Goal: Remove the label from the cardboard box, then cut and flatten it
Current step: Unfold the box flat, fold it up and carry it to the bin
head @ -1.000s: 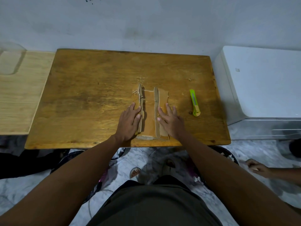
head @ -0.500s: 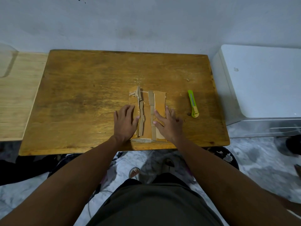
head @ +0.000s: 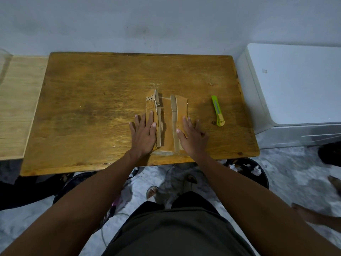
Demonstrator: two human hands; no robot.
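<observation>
A small brown cardboard box (head: 167, 119), cut open and spread flat, lies near the front edge of the wooden table (head: 92, 108). Its left flap carries black printed marks and a strip of tape runs along its right part. My left hand (head: 143, 132) presses palm-down on the left flap, fingers spread. My right hand (head: 191, 135) presses palm-down on the right flap, fingers spread. A lime-green utility knife (head: 217, 112) lies on the table, a short way right of my right hand, untouched.
A white appliance (head: 295, 85) stands right of the table. A lighter wooden surface (head: 16, 106) adjoins the table's left side. Under the front edge sit a black bin with paper scraps (head: 252, 169) and dark bags. Another person's hand (head: 310, 215) shows at lower right.
Both hands have slid outward along the flaps, pressing the cardboard flatter; my left hand now lies more on the left flap. The knife has not moved.
</observation>
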